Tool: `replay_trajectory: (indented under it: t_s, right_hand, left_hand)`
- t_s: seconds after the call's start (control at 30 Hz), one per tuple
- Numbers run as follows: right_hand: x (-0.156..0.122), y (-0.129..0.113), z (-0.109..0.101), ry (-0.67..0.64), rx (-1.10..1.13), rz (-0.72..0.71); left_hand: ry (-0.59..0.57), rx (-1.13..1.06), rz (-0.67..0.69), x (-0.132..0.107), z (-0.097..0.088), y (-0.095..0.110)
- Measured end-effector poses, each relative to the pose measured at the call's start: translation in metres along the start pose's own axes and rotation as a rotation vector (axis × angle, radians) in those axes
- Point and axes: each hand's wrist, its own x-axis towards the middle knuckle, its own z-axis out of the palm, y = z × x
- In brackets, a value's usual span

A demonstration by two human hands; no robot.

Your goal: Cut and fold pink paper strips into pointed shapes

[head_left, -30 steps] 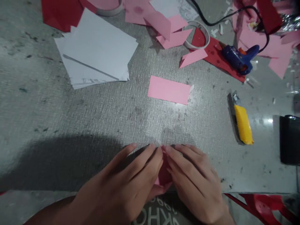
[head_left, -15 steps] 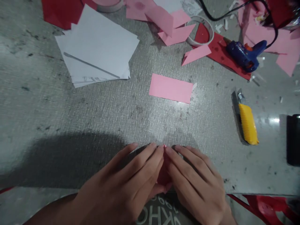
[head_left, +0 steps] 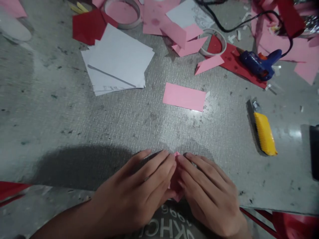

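Note:
A folded pink paper [head_left: 176, 186] with a pointed top lies at the table's near edge, mostly covered by my fingers. My left hand [head_left: 144, 186] grips its left side, fingertips along the fold and the thumb near the lower end. From the other side my right hand [head_left: 209, 189] pinches it, index fingertip close to the point. Both hands' fingertips nearly meet over the paper. Farther up the table, straight ahead of my hands, a flat pink paper strip [head_left: 184, 97] lies by itself.
White paper sheets [head_left: 119, 56] are stacked at left. To the right are a yellow-handled cutter [head_left: 265, 133] and a blue glue gun [head_left: 259, 63] on red paper, its black cord running behind. Tape rolls [head_left: 137, 21] and pink paper pieces [head_left: 190, 46] lie at the back.
The view has shifted, so the table's things appear slightly lower, and those at left farther right. Both hands stay on the folded pink paper, with the fingers only slightly moved.

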Motion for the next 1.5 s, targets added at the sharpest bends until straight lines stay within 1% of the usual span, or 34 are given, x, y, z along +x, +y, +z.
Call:
replay_trajectory:
  t_s: [0.23, 0.37, 0.6, 0.83, 1.13, 1.33, 1.5]
  right_hand:
    - [0.002, 0.000, 0.000, -0.016, -0.005, 0.004]
    - [0.004, -0.001, -0.002, -0.022, -0.008, 0.017]
    - [0.006, 0.000, -0.007, -0.050, 0.047, 0.056]
    - [0.007, 0.001, -0.008, -0.040, 0.084, 0.066]
    - [0.008, 0.002, -0.005, -0.038, 0.052, 0.078]
    - [0.009, 0.003, -0.005, -0.066, 0.069, 0.078]
    - [0.011, 0.004, -0.005, -0.041, 0.075, 0.103]
  left_hand:
    - [0.020, 0.006, -0.001, 0.000, 0.003, -0.001]
    - [0.030, -0.003, 0.025, 0.000, 0.002, -0.001]
    - [-0.010, 0.037, 0.047, -0.001, 0.002, -0.001]
    - [-0.009, 0.023, 0.039, 0.003, 0.002, 0.000]
    - [-0.002, 0.023, 0.050, 0.003, 0.004, -0.001]
    - [0.004, 0.017, 0.051, 0.006, 0.005, -0.001]
    - [0.000, 0.025, 0.055, 0.004, 0.006, -0.001]
